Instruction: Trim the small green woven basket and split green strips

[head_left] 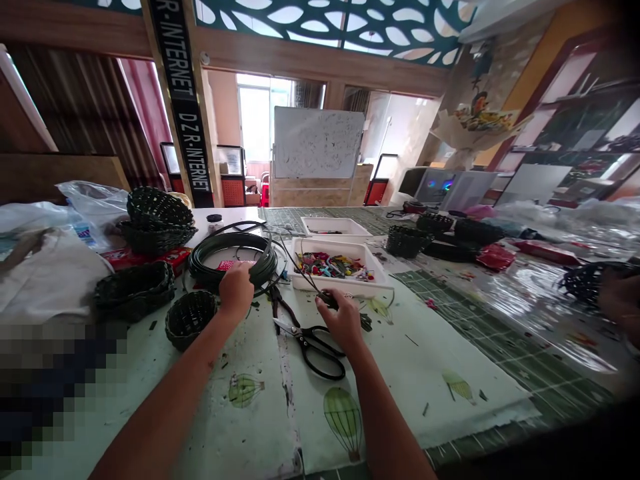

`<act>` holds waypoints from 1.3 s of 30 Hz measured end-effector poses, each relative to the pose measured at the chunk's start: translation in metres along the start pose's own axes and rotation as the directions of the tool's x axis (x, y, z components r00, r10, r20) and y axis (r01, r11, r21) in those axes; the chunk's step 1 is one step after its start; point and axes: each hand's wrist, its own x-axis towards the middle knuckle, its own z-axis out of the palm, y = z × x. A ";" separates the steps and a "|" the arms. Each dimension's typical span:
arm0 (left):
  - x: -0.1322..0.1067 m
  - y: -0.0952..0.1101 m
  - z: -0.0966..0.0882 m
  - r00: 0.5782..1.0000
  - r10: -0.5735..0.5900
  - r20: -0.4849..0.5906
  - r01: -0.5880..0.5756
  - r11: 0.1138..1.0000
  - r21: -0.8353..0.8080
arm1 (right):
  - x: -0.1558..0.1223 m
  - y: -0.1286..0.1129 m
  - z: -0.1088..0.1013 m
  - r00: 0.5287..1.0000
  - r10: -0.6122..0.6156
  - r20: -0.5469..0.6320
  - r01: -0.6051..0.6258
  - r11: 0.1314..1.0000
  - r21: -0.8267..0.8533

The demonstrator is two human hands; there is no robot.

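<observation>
A coil of dark green flat strip [203, 257] lies on the table ahead of me, and my left hand [237, 290] is closed on its near right side. Thin dark strips [306, 275] stick up and leftward from my right hand [343, 317], whose fingers are pinched round their lower end. Just below that hand, black-handled scissors [305, 340] rest partly open, handles toward me. Pliers with dark handles [283, 303] lie between my two hands. Left of my left forearm stands a small dark woven basket [190, 320].
More woven baskets [159, 227] are stacked at left beside plastic bags [93, 207]. A white tray [340, 290] of colourful small pieces stands ahead, another white tray [335, 223] behind it. At far right, another person's hand [623, 300] is at a dark basket [583, 283].
</observation>
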 end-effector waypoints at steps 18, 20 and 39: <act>-0.006 0.055 -0.005 0.788 0.614 0.031 -0.615 0.788 0.031 | -0.005 -0.012 0.004 0.990 -0.135 -0.037 0.138 0.987 0.080; -0.009 0.060 -0.009 0.686 0.726 0.045 -0.728 0.685 0.029 | -0.006 -0.013 0.005 0.987 -0.157 -0.039 0.159 0.986 0.054; -0.026 0.030 -0.062 0.518 0.841 -0.153 -0.756 0.535 0.377 | 0.001 0.007 0.008 0.972 0.196 0.127 -0.207 0.975 0.083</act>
